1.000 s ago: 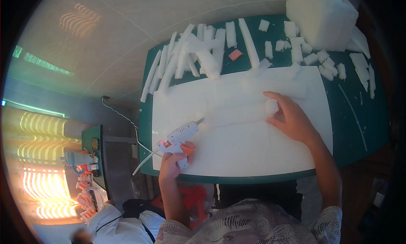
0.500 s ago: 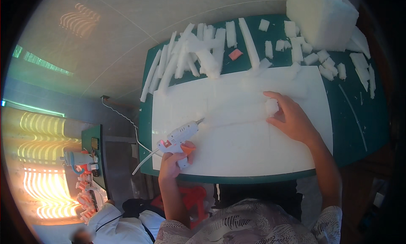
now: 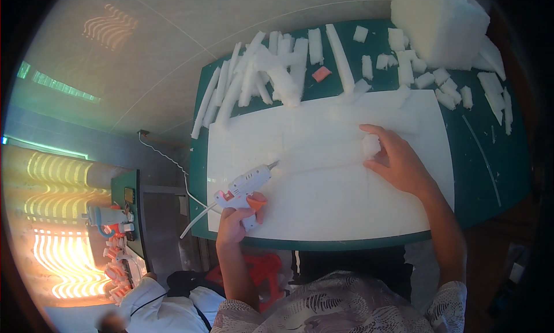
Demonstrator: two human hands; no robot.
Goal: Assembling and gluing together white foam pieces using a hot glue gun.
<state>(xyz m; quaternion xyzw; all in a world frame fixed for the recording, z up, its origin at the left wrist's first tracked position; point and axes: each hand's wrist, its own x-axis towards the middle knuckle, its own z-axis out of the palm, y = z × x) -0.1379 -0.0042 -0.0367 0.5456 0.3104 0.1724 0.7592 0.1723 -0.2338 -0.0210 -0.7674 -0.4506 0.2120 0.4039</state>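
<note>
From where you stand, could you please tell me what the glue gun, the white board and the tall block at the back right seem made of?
The glue gun: probably hard plastic, given its smooth, moulded white body. The white board: perhaps plastic or coated card, smooth and even, hard to be sure. The tall block: likely foam, matte, with a rough surface.

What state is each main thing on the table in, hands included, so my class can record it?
Left hand: closed around the glue gun.
Glue gun: held, tilted, nose toward the right.
Right hand: curled around a foam piece.
Foam piece: held; its full extent blends into the white board.
White board: lying flat.
Foam strips: loosely piled.
Pink block: lying loose.
</note>
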